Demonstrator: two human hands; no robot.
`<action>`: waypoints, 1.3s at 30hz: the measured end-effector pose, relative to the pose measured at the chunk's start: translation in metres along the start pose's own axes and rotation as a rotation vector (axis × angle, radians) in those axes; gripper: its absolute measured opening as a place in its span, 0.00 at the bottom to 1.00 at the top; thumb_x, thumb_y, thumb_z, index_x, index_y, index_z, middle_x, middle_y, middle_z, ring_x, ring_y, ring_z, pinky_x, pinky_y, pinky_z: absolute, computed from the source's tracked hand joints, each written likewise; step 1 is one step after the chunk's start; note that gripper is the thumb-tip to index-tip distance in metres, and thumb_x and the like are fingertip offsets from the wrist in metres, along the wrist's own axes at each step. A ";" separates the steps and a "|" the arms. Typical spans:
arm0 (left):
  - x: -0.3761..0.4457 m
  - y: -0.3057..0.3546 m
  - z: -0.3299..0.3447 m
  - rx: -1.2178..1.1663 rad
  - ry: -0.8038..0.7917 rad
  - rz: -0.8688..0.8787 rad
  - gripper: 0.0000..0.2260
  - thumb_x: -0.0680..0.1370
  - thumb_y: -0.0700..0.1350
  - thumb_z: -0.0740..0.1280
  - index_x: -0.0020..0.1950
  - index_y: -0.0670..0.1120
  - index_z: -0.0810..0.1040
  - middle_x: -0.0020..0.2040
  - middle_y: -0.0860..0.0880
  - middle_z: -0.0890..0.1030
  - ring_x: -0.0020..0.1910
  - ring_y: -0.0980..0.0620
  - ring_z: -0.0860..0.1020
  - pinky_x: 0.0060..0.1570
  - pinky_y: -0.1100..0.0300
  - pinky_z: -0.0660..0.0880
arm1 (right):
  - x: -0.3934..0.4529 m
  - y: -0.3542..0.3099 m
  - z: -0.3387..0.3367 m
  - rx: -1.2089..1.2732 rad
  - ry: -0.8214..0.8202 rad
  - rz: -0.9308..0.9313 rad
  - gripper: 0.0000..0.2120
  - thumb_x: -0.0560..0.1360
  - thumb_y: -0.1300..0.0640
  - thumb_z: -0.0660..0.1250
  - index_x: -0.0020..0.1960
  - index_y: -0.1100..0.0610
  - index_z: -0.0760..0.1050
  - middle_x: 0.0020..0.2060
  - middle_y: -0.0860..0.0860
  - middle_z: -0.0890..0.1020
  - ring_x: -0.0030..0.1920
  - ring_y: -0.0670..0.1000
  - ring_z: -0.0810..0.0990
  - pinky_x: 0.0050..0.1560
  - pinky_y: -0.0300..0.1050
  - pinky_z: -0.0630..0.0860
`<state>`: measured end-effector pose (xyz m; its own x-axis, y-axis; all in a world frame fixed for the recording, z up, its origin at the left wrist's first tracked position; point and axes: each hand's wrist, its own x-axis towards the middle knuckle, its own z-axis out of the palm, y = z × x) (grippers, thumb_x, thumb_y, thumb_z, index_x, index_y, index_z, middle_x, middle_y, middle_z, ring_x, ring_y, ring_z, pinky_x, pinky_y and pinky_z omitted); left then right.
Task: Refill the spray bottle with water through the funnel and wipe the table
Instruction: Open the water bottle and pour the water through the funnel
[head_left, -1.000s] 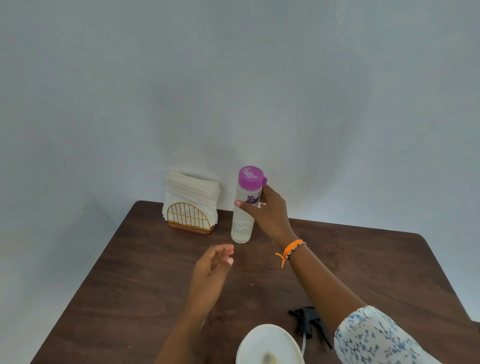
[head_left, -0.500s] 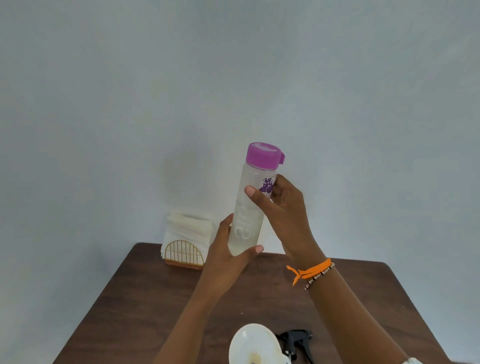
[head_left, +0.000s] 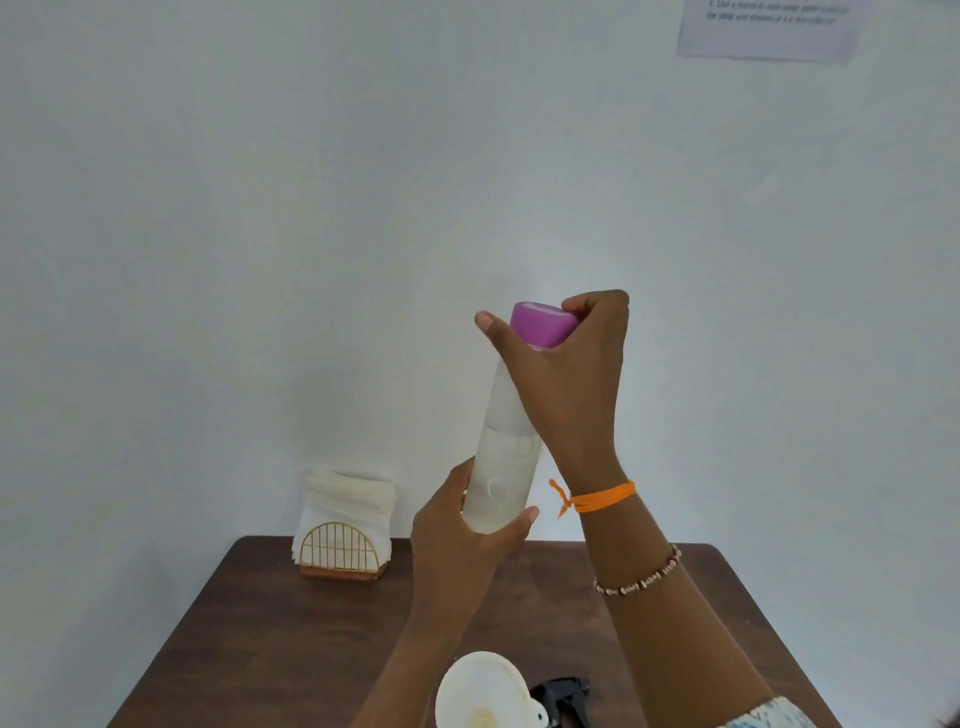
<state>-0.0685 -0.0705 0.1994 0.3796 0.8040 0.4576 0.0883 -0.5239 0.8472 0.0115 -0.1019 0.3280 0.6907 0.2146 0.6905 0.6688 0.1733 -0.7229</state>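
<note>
above the bench (head_left: 291, 649), held up before the pale wall: one frosted water bottle (head_left: 501, 483), tilted slightly, purple cap (head_left: 543, 325) uppermost. your left hand (head_left: 457, 535) wraps thumb and fingers round its lower end; your right hand (head_left: 569, 374) curls over the cap, thumb along one side, fingers round the far side. right wrist: one orange band (head_left: 602, 500); further down the forearm, one beaded bracelet (head_left: 641, 582). on the bench, far left corner: one napkin holder (head_left: 340, 558) with gold wire front, stuffed with white napkins (head_left: 348, 491). on the bench, near edge, at the bottom of the view: one white funnel (head_left: 480, 691), mouth facing up; just beside it to the right, one black spray head (head_left: 563, 696), lying on its side. on the wall, upper right: one paper notice (head_left: 771, 26), text blurred.
</note>
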 end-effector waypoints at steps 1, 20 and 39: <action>-0.002 0.002 0.001 0.010 0.020 0.006 0.25 0.63 0.55 0.76 0.57 0.51 0.75 0.51 0.56 0.78 0.46 0.54 0.77 0.45 0.66 0.77 | 0.002 -0.002 0.000 -0.047 0.038 -0.019 0.30 0.60 0.44 0.78 0.48 0.54 0.63 0.45 0.49 0.69 0.44 0.48 0.72 0.39 0.35 0.71; -0.010 0.011 -0.003 -0.004 0.056 -0.036 0.23 0.62 0.58 0.76 0.52 0.52 0.77 0.47 0.55 0.81 0.41 0.56 0.79 0.37 0.70 0.74 | 0.009 -0.011 -0.007 0.098 -0.173 0.050 0.13 0.69 0.51 0.73 0.52 0.55 0.80 0.43 0.45 0.82 0.44 0.44 0.80 0.43 0.38 0.78; -0.012 0.010 -0.014 0.010 0.036 -0.040 0.24 0.63 0.55 0.76 0.56 0.52 0.75 0.48 0.58 0.77 0.43 0.56 0.77 0.38 0.75 0.70 | 0.002 -0.002 -0.011 0.519 -0.331 0.191 0.23 0.70 0.54 0.70 0.60 0.51 0.63 0.49 0.52 0.80 0.48 0.49 0.79 0.39 0.40 0.75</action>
<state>-0.0851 -0.0810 0.2063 0.3423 0.8340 0.4326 0.1121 -0.4934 0.8625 0.0144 -0.1127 0.3313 0.6073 0.5587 0.5648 0.2652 0.5275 -0.8071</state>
